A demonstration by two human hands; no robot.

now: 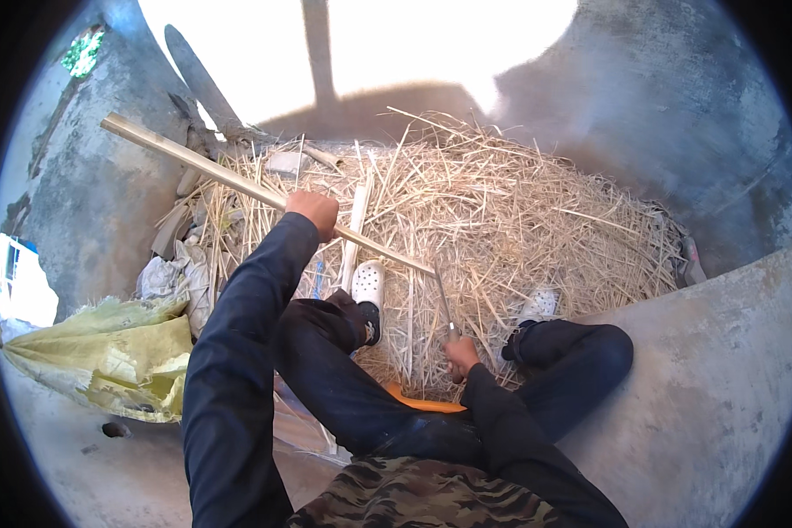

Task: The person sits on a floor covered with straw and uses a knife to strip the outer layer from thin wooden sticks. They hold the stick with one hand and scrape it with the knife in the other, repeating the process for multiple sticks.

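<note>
My left hand (315, 214) is closed around a long, pale bamboo strip (202, 167), which slants from the upper left down to the middle of the view. In my right hand (461, 355) is a knife (447, 308) with a narrow blade, gripped by its handle. The blade points away from me, and its tip meets or lies very near the strip's lower end; I cannot tell which. Under both hands spreads a heap of straw-like shavings (502, 211). Another pale split strip (355, 229) lies on it, just right of my left hand.
My feet, in white clogs (368, 282), rest on the shavings. A torn yellow-green sack (106, 356) lies at the left, with crumpled pale cloth (172, 275) beside it. Something orange (422, 403) shows between my legs. Concrete walls (651, 114) stand behind the heap.
</note>
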